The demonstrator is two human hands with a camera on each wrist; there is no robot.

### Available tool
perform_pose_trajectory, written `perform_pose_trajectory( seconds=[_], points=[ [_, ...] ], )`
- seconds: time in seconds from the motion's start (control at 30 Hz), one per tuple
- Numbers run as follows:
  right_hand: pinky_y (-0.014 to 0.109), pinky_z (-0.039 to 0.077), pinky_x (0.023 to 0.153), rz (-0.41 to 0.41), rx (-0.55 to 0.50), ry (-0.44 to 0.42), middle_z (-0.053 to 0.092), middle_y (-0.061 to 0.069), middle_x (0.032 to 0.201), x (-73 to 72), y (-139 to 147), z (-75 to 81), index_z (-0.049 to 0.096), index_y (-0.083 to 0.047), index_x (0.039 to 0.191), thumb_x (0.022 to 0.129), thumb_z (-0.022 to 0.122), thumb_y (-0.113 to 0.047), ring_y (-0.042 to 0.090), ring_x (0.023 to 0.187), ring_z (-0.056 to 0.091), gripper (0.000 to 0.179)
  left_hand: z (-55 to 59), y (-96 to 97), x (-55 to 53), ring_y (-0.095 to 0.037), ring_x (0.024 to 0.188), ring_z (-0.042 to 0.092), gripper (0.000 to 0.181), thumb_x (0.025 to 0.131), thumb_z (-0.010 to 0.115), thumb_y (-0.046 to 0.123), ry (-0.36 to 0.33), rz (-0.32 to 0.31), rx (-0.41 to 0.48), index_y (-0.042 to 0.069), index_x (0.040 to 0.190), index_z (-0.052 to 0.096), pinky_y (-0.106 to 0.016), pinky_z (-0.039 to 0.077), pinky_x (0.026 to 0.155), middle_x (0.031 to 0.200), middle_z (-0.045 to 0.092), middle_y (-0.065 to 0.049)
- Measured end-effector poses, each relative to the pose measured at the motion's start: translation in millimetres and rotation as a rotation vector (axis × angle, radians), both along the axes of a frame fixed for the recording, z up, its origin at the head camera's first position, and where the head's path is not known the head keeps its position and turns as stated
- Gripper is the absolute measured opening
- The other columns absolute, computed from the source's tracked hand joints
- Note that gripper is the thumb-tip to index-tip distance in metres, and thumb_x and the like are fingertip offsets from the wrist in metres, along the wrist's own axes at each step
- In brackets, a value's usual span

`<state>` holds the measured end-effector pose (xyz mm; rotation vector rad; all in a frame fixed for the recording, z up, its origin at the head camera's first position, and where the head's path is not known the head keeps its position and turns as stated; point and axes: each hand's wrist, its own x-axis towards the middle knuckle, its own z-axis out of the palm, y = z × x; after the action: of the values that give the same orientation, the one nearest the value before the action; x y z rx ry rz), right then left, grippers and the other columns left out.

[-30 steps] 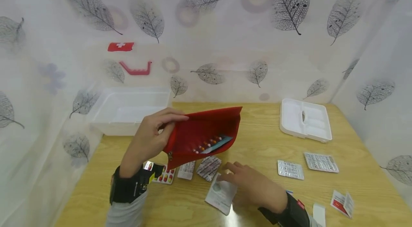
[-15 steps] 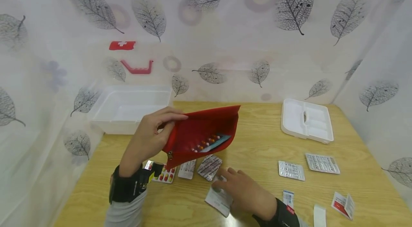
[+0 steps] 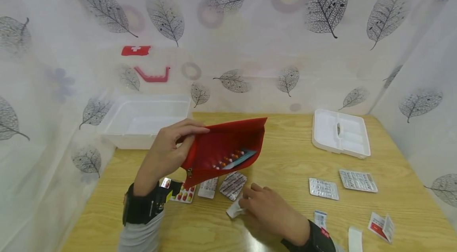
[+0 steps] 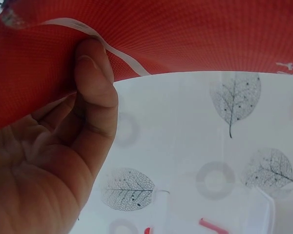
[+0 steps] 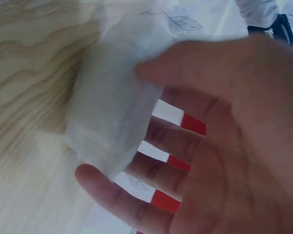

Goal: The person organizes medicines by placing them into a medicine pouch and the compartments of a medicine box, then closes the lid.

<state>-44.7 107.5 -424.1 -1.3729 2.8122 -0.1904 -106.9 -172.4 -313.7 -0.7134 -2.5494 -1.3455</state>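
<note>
My left hand (image 3: 169,152) grips the upper left edge of a red zip pouch (image 3: 214,141), its mouth facing me. Inside lie orange-and-white capsules (image 3: 228,160) and a light blue strip (image 3: 242,160). In the left wrist view, a digit presses on the red fabric (image 4: 185,39) beside a white tape. Below and right of the pouch, my right hand (image 3: 269,210) holds a white bandage packet (image 3: 235,208) in a translucent wrapper. The right wrist view shows the packet (image 5: 115,97) between thumb and fingers. A silver striped blister pack (image 3: 233,185) lies just beyond that hand.
Near the pouch lie a pale blister pack (image 3: 208,187) and a red-yellow capsule pack (image 3: 186,195). A white bin (image 3: 143,141) stands back left, a compartment tray (image 3: 326,129) back right. Two silver blister packs (image 3: 323,188), a folded card (image 3: 381,226) and small packets (image 3: 320,219) lie at right.
My right hand has moved slightly left, closed its fingers on the bandage packet and tipped it up from lying flat. My left hand and the pouch stay nearly still.
</note>
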Motion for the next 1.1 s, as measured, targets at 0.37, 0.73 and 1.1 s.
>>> perform_pose_trajectory(
  seconds=[0.37,0.73,1.1],
  points=[
    [0.021,0.054,0.076,0.025,-0.244,-0.301,0.064,-0.015,0.099,6.1,21.0,60.9,0.069,-0.024,0.112,0.101,0.062,-0.017,-0.003,0.086,0.060,0.014,-1.7,2.7,-1.0,-0.011,0.103,0.066,0.033,0.100,0.053,-0.002,0.004,0.002,-0.020,0.015,0.115,0.077,-0.031,0.060,0.082,0.117,0.070,0.006],
    [0.016,0.055,0.078,-0.033,-0.679,-0.076,0.071,-0.014,0.105,5.7,44.8,109.6,0.068,-0.023,0.115,0.089,0.077,-0.005,0.001,0.088,0.071,0.033,-2.2,3.3,-0.3,-0.012,0.104,0.066,0.032,0.100,0.053,-0.001,-0.022,-0.012,-0.012,0.014,0.115,0.076,-0.030,0.060,0.083,0.119,0.069,0.006],
    [0.021,0.057,0.074,-0.064,-0.750,0.012,0.067,-0.008,0.101,-28.9,11.8,103.6,0.069,-0.016,0.108,0.090,0.075,-0.005,0.004,0.088,0.065,0.022,-3.5,7.9,-0.9,-0.012,0.103,0.067,0.033,0.101,0.053,-0.002,-0.027,-0.050,0.004,0.016,0.115,0.076,-0.031,0.060,0.081,0.118,0.069,0.006]
  ],
)
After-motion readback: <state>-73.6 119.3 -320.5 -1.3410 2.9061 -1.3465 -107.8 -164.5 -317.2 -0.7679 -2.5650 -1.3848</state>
